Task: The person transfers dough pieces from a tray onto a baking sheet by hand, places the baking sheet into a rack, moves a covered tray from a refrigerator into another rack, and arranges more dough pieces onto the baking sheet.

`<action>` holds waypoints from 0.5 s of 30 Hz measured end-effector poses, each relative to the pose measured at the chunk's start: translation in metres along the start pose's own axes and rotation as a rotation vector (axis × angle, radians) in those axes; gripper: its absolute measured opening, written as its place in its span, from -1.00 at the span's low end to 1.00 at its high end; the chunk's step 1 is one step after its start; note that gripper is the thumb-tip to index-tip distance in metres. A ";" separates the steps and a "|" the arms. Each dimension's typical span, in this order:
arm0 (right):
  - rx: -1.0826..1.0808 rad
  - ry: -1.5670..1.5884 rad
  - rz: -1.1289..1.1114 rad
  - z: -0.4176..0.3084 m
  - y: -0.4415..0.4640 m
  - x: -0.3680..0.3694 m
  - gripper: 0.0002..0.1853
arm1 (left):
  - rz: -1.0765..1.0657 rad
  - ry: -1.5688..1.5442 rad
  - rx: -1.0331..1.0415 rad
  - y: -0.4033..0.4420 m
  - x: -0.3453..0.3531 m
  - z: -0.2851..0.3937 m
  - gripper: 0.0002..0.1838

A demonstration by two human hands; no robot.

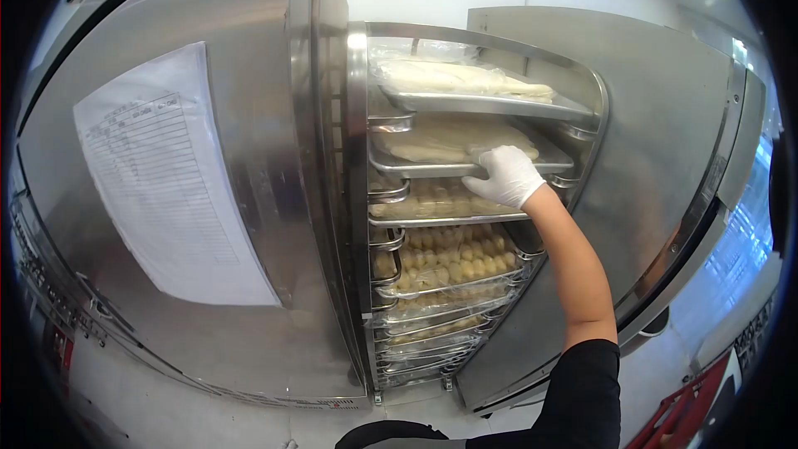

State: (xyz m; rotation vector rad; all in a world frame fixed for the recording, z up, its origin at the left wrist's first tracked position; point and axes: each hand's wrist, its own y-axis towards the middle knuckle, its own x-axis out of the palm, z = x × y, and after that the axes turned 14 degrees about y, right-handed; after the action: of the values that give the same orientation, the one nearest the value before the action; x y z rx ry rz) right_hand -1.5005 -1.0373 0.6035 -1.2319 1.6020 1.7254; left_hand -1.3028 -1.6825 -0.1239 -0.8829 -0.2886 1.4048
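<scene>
My right hand (505, 176), in a white glove, reaches into an open steel cabinet. Its fingers lie over the front edge of the second tray (432, 171) from the top, with the thumb below, pinching the rim. Pale dough (449, 140) under clear plastic rests on that tray. Above it, another tray (499, 106) carries long pale dough pieces (449, 77), also wrapped. Below are trays with rows of small round dough pieces (457, 262) under film. My left hand does not show clearly.
The open steel door (632, 133) stands at the right. On the left, a steel panel (258, 116) bears a printed sheet (170, 191). Several more trays fill the lower rack, above the light floor (249, 428). Red objects (690, 403) stand at the lower right.
</scene>
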 end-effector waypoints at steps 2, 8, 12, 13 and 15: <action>0.054 -0.036 -0.022 -0.008 -0.004 -0.005 -0.51 | -0.020 0.038 0.022 0.013 -0.003 0.011 -0.40; 0.013 0.004 0.042 -0.018 -0.019 -0.015 -0.60 | -0.127 0.036 -0.122 0.031 -0.006 0.014 -0.35; -0.281 0.091 0.578 -0.011 -0.032 -0.052 -0.64 | -0.154 0.129 -0.121 0.041 -0.004 0.027 -0.40; -0.386 0.034 0.766 -0.011 -0.031 -0.066 -0.64 | -0.158 0.154 -0.110 0.044 -0.003 0.029 -0.41; -0.354 -0.048 0.729 -0.012 -0.022 -0.086 -0.59 | -0.166 0.201 -0.080 0.050 -0.001 0.036 -0.43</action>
State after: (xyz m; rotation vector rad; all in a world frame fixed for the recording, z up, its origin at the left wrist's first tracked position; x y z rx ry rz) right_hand -1.4372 -1.0254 0.6663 -0.7627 1.9148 2.5459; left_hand -1.3633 -1.6741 -0.1336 -1.0346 -0.2597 1.1483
